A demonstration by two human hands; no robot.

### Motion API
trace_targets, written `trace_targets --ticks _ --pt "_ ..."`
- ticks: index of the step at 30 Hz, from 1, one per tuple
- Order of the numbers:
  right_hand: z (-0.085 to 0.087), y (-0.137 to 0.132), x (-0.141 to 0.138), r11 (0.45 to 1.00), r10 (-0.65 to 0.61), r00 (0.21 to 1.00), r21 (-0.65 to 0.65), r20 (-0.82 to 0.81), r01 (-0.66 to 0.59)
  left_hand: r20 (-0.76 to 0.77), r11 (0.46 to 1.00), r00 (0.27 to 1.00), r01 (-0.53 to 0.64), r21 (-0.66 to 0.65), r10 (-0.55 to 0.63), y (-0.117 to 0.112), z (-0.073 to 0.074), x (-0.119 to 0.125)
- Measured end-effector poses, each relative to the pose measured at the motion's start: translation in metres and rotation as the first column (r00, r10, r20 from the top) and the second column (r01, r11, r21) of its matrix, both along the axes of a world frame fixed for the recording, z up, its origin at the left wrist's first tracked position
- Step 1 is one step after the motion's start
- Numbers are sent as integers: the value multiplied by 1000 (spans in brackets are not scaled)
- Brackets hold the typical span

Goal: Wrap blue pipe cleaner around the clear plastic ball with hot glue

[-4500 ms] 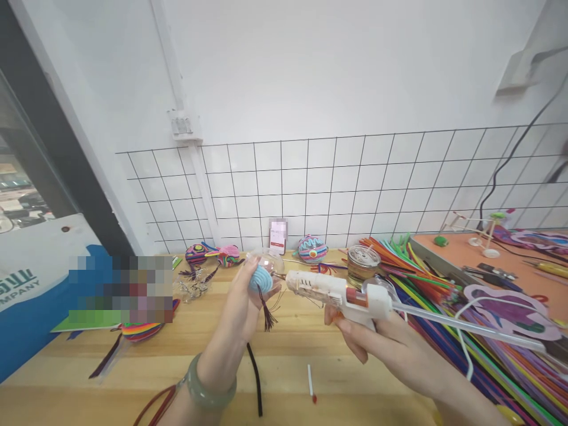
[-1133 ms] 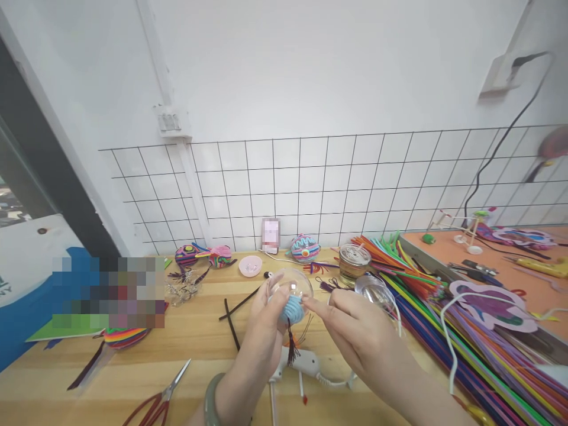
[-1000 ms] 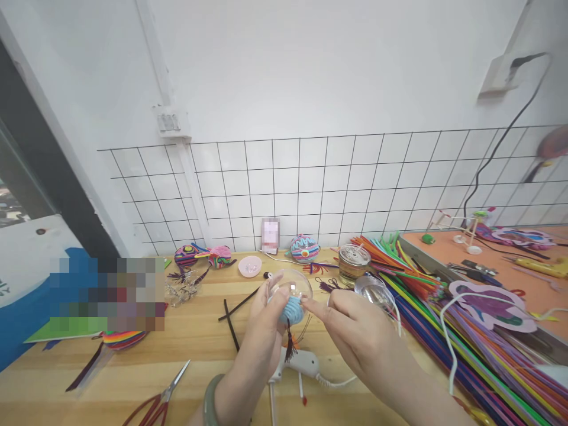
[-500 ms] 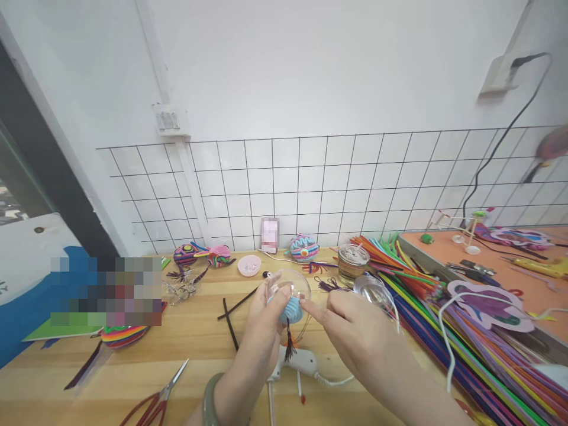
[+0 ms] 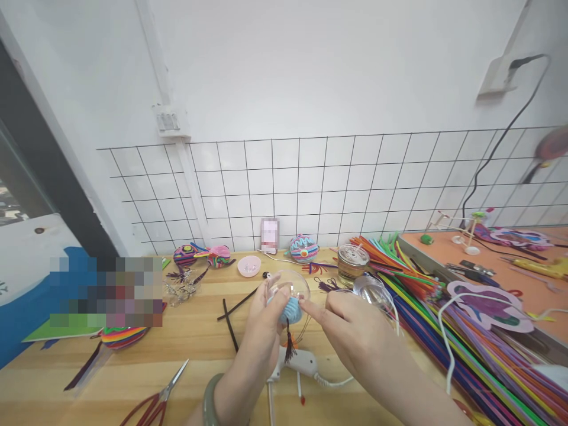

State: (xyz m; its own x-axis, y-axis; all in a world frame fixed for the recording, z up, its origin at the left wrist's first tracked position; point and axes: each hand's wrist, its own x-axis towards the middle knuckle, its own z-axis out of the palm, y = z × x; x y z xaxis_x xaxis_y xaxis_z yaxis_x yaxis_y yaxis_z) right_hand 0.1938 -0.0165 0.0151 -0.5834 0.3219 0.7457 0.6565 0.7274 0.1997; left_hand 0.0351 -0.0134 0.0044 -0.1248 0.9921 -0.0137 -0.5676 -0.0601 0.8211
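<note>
My left hand is closed around a clear plastic ball in front of me, with the thumb lying over its near side. Light-blue yarn covers the lower part of the ball, and a dark tassel hangs below. From the right, my right hand touches the edge of the blue yarn with its extended index fingertip. Its other fingers are curled in, and whatever they may hold is hidden. Under the ball lies a white glue gun, partly covered by my left hand and wrist.
Red-handled scissors lie at front left. Dark strips cross beside my left forearm. Behind stand a pink dish, a yarn-covered ball and a lidded glass jar. Many pipe cleaners and a white cable lie right.
Almost nothing differs. My right hand has shifted very slightly to the left, its index fingertip still against the blue yarn; my left hand keeps its hold on the ball.
</note>
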Motion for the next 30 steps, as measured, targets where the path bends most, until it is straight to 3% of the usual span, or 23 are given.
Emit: trace_targets --ticks 30 --pt "-3 2 0 1000 -4 1000 11 18 4 24 1000 1000 10 -10 -10 3 -6 0"
